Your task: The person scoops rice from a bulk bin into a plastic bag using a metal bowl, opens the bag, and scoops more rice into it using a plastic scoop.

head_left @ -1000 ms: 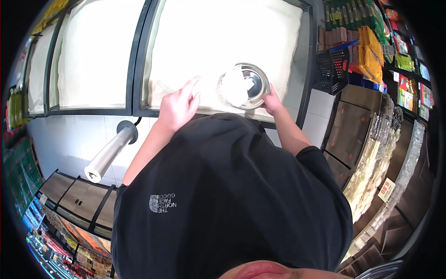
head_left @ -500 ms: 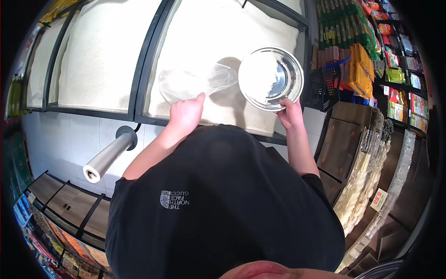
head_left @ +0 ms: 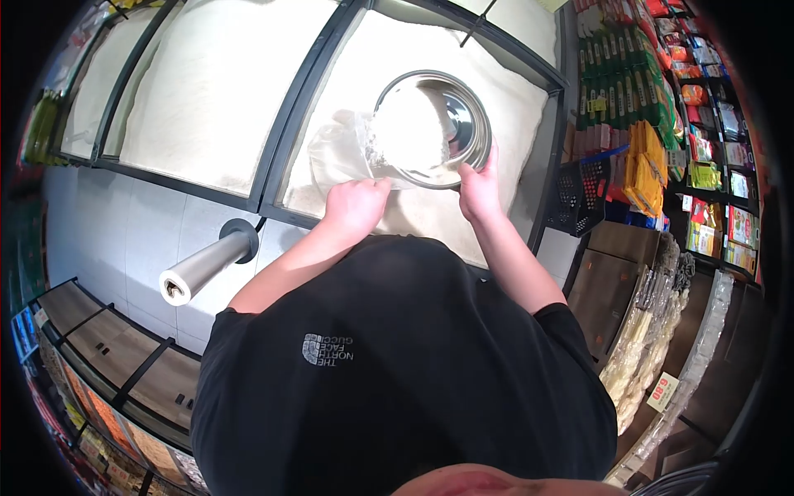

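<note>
My right hand (head_left: 480,183) grips the near rim of a round metal bowl (head_left: 473,124), tilted to the left. White powder, perhaps flour (head_left: 409,132), fills the bowl's left side and reaches its lip. A clear plastic bag (head_left: 337,153) is held by its near edge in my closed left hand (head_left: 357,205). The bag's mouth lies against the bowl's left rim, and white powder shows there. Both hands are above a dark-framed bin (head_left: 289,149) holding more white powder or fine grain.
More white-filled bins (head_left: 198,99) stand to the left. A roll of plastic bags (head_left: 207,269) sticks out from the bin front. A black basket (head_left: 579,194) and packets (head_left: 649,165) are at the right, with wrapped noodle-like bundles (head_left: 641,347) lower down.
The bowl has moved left and tipped toward the plastic bag. The bag's mouth now meets the bowl's rim, and the powder has shifted toward it. The view has shifted a little.
</note>
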{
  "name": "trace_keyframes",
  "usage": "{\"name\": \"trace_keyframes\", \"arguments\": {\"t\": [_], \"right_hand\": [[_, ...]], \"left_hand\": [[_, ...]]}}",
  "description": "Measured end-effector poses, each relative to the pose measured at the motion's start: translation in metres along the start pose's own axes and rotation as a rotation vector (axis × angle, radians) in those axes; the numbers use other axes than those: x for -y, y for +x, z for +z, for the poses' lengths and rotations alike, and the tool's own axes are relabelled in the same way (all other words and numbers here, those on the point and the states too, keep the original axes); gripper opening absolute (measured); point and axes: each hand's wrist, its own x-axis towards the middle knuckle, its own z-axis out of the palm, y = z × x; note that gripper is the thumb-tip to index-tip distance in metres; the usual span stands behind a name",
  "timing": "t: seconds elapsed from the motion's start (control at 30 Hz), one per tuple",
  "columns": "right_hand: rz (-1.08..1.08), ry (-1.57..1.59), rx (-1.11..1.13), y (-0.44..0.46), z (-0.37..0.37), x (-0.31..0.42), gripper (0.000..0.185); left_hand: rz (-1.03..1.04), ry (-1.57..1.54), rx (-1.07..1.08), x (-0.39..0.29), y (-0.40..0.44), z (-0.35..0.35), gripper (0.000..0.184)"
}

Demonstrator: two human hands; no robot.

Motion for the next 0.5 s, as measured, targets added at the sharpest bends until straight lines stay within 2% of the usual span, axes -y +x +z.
{"name": "trace_keyframes", "arguments": {"t": [0.03,0.23,0.5], "right_hand": [[-0.113,-0.069,0.033,0.004,0.004,-0.006,0.086],[-0.205,-0.329,0.012,-0.008,0.031,0.018,0.086],[-0.39,-0.45,0.017,-0.012,0.032,0.001,0.089]], "left_hand": [[0.002,-0.013,-0.009,0.001,-0.001,-0.002,0.021],[0.007,-0.041,-0.04,0.003,-0.002,-0.007,0.02],[-0.006,-0.042,-0.056,0.005,0.003,-0.015,0.018]]}}
